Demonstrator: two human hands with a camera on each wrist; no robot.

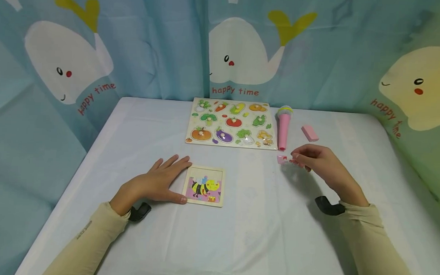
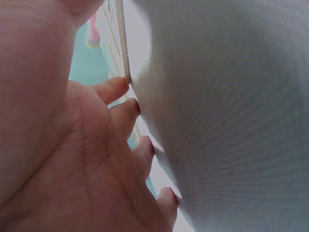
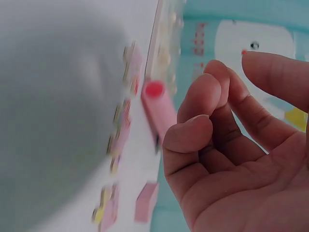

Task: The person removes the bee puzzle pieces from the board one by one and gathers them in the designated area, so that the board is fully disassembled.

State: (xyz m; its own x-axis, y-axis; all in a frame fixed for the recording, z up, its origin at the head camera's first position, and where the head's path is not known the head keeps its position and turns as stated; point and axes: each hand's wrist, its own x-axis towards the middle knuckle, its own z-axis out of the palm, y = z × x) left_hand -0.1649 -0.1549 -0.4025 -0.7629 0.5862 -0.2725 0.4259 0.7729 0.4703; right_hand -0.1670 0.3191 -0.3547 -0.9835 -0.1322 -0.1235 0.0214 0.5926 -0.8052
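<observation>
A small wooden puzzle tray with a bee picture lies on the white cloth. Spread fingers of my left hand rest at the tray's left edge, thumb at its lower corner. The left wrist view shows the fingertips against the cloth and the tray edge. My right hand hovers over pink puzzle pieces, which it partly hides in the head view. In the right wrist view, several blurred puzzle pieces lie below its bent fingers; the thumb stands apart from them, with nothing between.
A vegetable knob puzzle board lies at the table's back. Beside its right edge is a pink toy microphone, and farther right a pink block. A whale-print curtain hangs behind the table.
</observation>
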